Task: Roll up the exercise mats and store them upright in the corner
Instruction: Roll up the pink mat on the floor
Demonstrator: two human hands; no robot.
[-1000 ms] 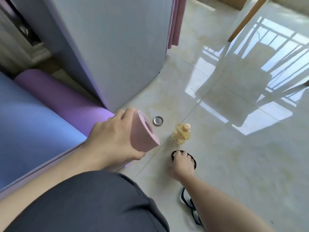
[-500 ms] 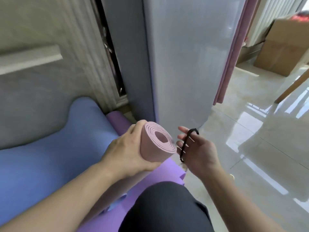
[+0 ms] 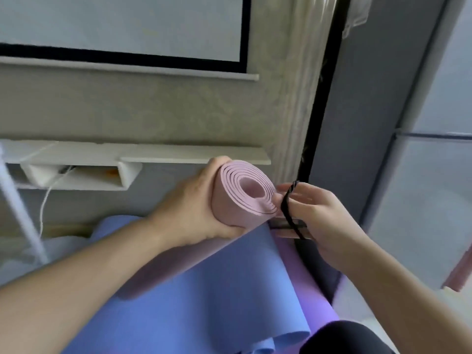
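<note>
A rolled pink mat (image 3: 245, 198) is tilted up with its spiral end facing me. My left hand (image 3: 194, 208) grips it around the roll near that end. A black elastic strap (image 3: 290, 208) is looped over the fingers of my right hand (image 3: 314, 218), which is held just right of the mat's end with the fingertips touching its rim. A blue mat (image 3: 217, 290) lies spread under my arms. A purple rolled mat (image 3: 309, 290) lies along its right side.
A grey fridge (image 3: 408, 149) stands at the right, with a dark gap (image 3: 319, 123) between it and the wall. A white wall shelf (image 3: 127, 159) with a cable hangs behind the mats. A white pole (image 3: 20, 213) leans at far left. My dark-clad knee (image 3: 344, 338) is at the bottom.
My right hand picked the black strap off the floor and brought it up to the pink mat's end. My left hand lifted the roll higher, and my view swung up toward the wall.
</note>
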